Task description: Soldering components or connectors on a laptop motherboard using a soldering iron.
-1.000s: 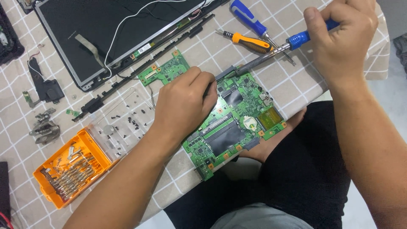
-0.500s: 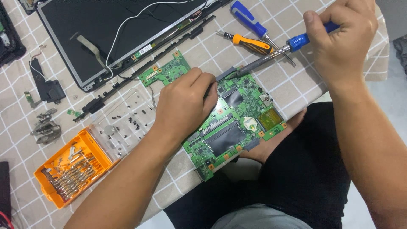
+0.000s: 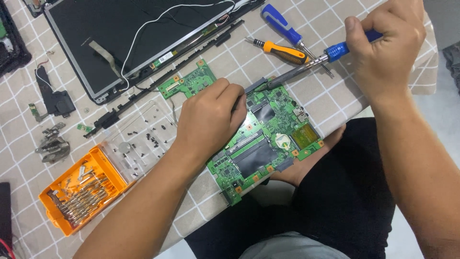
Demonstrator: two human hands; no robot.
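A green laptop circuit board [image 3: 268, 144] lies on the checked tablecloth and juts over the table's near edge. My left hand [image 3: 208, 120] rests palm down on its left part, fingers curled at the board's upper edge. My right hand [image 3: 385, 45] is closed around the blue handle of a soldering iron [image 3: 306, 67]; its metal tip touches the board's top edge near a grey connector [image 3: 256, 86].
A dismantled laptop screen panel [image 3: 129, 33] with a white wire lies at the back. An orange bit case [image 3: 81, 189] and a clear lid with small screws [image 3: 143, 139] sit left. An orange-handled screwdriver [image 3: 282, 52], a blue-handled screwdriver [image 3: 282, 24], hinges [image 3: 50, 144] and a small black part [image 3: 55, 98] lie around.
Almost nothing has moved. My right hand with the soldering iron has shifted very slightly; my left hand stays on the board.
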